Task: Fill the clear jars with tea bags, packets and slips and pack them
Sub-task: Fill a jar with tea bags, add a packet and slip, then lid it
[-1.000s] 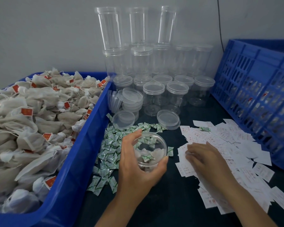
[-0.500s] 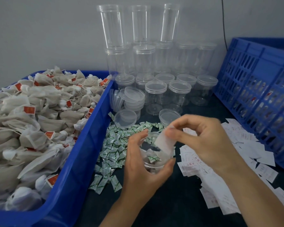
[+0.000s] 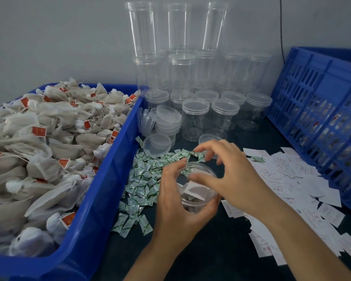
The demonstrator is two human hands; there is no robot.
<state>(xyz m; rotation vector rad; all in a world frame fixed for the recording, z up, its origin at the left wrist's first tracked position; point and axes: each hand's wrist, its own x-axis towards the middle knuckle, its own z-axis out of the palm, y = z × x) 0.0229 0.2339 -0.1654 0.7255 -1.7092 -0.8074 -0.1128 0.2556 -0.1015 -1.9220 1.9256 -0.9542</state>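
My left hand (image 3: 176, 207) grips a small clear jar (image 3: 192, 202) from its left side, on the dark table at centre. A white slip (image 3: 199, 191) lies slanted inside the jar, on top of tea bags. My right hand (image 3: 231, 175) hovers over the jar's mouth. Its thumb touches the slip from above and its fingers arch loosely, holding nothing. Green packets (image 3: 148, 179) lie scattered left of the jar. Loose white slips (image 3: 292, 179) cover the table to the right.
A blue tub (image 3: 114, 179) heaped with tea bags (image 3: 39, 149) fills the left side. Empty clear jars (image 3: 195, 118) stand stacked against the back wall, with loose lids (image 3: 156, 142) in front. A blue slotted crate (image 3: 322, 118) stands at the right.
My right hand picked a slip from the pile at the right, carried it over the jar and put it inside. My left hand kept holding the jar.
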